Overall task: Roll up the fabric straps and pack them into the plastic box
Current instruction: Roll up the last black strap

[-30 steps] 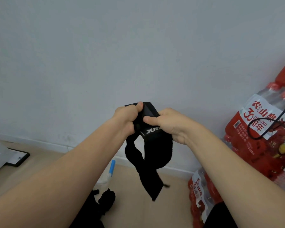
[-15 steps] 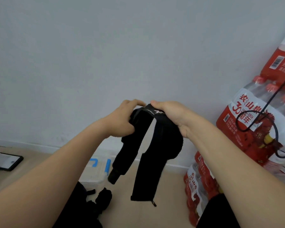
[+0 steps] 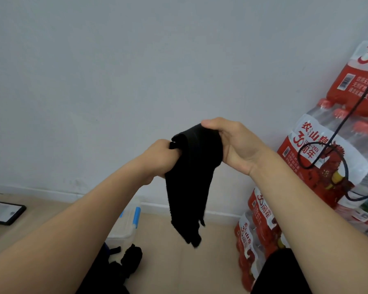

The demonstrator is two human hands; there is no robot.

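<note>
Both my hands hold one black fabric strap point(image 3: 191, 183) up in front of the wall. My left hand point(image 3: 160, 159) grips its upper left end in a fist. My right hand point(image 3: 234, 145) holds the top fold, thumb over the cloth and fingers behind it. The rest of the strap hangs down doubled, its ends dangling above the floor. A clear plastic box point(image 3: 125, 228) with blue latches stands on the floor by the wall, partly hidden behind my left forearm. More black straps point(image 3: 130, 258) lie in a heap on the floor in front of the box.
Shrink-wrapped packs of red-labelled water bottles point(image 3: 327, 158) are stacked at the right against the wall, with a black cable point(image 3: 319, 160) looped over them. A black-framed flat object point(image 3: 8, 213) lies on the floor at the far left. My dark-clothed knees fill the bottom edge.
The two hanging parts of the strap have come together into one doubled length. My right hand has turned palm toward me, and my left hand has dropped slightly and closed into a fist.
</note>
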